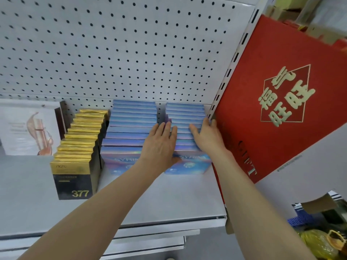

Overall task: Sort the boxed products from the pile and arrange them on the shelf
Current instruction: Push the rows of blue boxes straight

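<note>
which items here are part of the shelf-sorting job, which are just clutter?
Job:
- right row of blue boxes, under both hands: left hand, right hand
- left row of blue boxes
- gold-and-black boxes
- shelf

Lying about:
- red gift box
- white box
- blue crate

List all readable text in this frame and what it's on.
"377": front of the black-and-gold box, bottom right.
"SYRIN", cut off by the left hand: front blue box of the left row.
"SYR", the rest blurred: front blue box of the right row.
"GIFT": side of the big red box.
"福气旺旺": gold characters on the red box.
Small print on the black-and-gold box, the white poster and the white panel: too blurred.
</note>
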Demonstrator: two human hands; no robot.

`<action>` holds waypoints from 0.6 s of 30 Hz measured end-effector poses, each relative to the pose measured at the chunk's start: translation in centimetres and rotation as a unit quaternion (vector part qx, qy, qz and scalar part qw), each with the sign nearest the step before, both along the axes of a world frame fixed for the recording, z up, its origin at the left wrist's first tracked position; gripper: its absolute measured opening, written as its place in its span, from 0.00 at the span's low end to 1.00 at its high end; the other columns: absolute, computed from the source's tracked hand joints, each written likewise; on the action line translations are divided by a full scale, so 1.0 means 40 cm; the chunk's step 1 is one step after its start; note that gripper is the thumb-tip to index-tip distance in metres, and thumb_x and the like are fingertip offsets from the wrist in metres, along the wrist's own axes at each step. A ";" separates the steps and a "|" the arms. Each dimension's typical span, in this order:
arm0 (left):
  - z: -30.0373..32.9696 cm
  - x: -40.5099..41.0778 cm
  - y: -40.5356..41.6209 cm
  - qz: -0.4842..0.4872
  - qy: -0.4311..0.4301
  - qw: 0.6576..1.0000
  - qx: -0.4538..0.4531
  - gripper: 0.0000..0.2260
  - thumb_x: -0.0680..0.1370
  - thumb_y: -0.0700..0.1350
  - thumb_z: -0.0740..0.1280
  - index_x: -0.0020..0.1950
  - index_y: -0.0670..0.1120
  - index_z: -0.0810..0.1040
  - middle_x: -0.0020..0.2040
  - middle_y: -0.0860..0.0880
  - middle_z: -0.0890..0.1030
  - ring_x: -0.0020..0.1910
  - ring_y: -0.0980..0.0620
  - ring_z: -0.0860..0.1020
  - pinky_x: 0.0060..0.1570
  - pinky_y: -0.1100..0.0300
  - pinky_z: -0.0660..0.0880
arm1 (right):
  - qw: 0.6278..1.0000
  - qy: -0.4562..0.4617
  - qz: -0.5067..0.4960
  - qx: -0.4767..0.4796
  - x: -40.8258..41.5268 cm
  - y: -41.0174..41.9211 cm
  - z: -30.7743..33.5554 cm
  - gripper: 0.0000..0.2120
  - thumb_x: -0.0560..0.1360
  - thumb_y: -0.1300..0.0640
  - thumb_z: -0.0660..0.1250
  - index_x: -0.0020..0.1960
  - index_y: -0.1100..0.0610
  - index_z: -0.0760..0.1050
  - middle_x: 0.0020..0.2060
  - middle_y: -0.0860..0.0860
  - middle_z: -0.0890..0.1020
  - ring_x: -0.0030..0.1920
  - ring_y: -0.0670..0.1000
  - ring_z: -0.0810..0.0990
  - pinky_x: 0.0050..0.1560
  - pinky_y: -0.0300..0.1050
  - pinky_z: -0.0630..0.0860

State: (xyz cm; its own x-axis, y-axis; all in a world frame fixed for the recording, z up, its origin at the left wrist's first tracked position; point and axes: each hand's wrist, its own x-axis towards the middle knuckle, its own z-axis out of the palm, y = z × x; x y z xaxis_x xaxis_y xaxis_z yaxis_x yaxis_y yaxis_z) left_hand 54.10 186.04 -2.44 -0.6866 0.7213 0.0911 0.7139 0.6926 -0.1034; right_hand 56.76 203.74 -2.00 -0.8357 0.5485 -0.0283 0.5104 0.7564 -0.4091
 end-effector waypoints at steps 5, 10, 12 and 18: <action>-0.009 -0.003 -0.003 -0.007 -0.010 1.000 0.011 0.46 0.76 0.67 0.59 0.79 0.39 0.41 0.80 0.39 0.47 0.79 0.43 0.48 0.77 0.49 0.44 | 0.998 0.019 0.014 0.061 -0.001 -0.003 -0.013 0.32 0.81 0.40 0.57 0.75 0.62 0.61 0.70 0.62 0.66 0.68 0.64 0.69 0.64 0.52 0.68; -0.006 -0.007 -0.005 -0.013 -0.017 1.000 0.018 0.45 0.76 0.67 0.59 0.79 0.40 0.42 0.80 0.40 0.47 0.79 0.43 0.48 0.77 0.50 0.44 | 0.996 0.007 0.024 0.082 -0.017 0.007 -0.004 0.32 0.81 0.40 0.55 0.74 0.62 0.62 0.70 0.62 0.67 0.65 0.64 0.70 0.64 0.54 0.68; -0.007 -0.008 -0.007 -0.016 -0.019 0.999 0.020 0.45 0.77 0.67 0.59 0.79 0.40 0.42 0.80 0.40 0.48 0.79 0.43 0.48 0.77 0.50 0.44 | 0.996 0.017 0.028 0.088 -0.021 0.008 -0.008 0.31 0.81 0.41 0.56 0.74 0.63 0.63 0.70 0.62 0.68 0.65 0.64 0.70 0.65 0.53 0.66; -0.010 -0.006 -0.012 -0.019 -0.014 0.999 0.024 0.44 0.77 0.67 0.57 0.79 0.39 0.41 0.80 0.39 0.47 0.79 0.43 0.48 0.77 0.50 0.44 | 0.994 0.023 0.042 0.097 -0.023 0.010 -0.025 0.28 0.83 0.44 0.54 0.74 0.62 0.63 0.72 0.62 0.67 0.67 0.64 0.68 0.68 0.54 0.66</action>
State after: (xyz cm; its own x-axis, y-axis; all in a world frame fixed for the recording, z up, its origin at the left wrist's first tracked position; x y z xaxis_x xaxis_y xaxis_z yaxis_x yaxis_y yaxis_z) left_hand 53.87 185.57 -2.84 -0.6617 0.7420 0.1076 0.7418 0.6687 -0.0500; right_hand 55.86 204.12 -2.99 -0.8770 0.4678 0.1101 0.4261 0.8628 -0.2721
